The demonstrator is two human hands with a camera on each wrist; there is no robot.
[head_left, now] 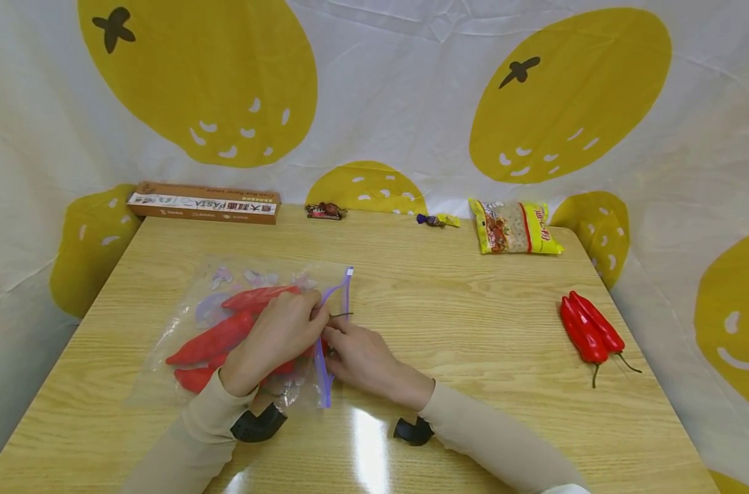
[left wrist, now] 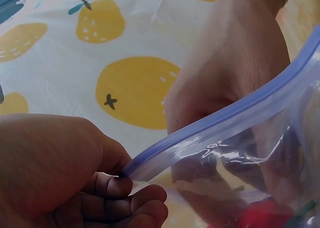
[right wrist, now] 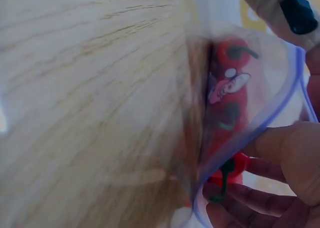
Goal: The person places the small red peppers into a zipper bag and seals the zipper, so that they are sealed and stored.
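Zip bag [head_left: 180,312] is lying on the left of the surface [head_left: 461,329], its closed end facing left and its mouth facing right towards your right arm. Inside, red peppers [head_left: 217,339] are lying aslant, roughly along the bag's length, with their tips pointing left and their stems towards the mouth. Farther right, your left hand [head_left: 282,329] is pinching the bag's edge by the purple zip [head_left: 324,374]. Limp, light and probably slippery, the film is best taken by this thicker strip. Just beside it, your right hand [head_left: 365,357] is curling its thumb and fingers around the stem end of a pepper [right wrist: 242,162] at the mouth; its body is partly hidden. You are probably handling something smooth, fairly firm and light, with a thin stem easily bent; the broad shoulder should be giving the surest hold. At far right, two loose peppers [head_left: 587,329] are lying side by side, tips pointing away from you, stems towards you and rightward.
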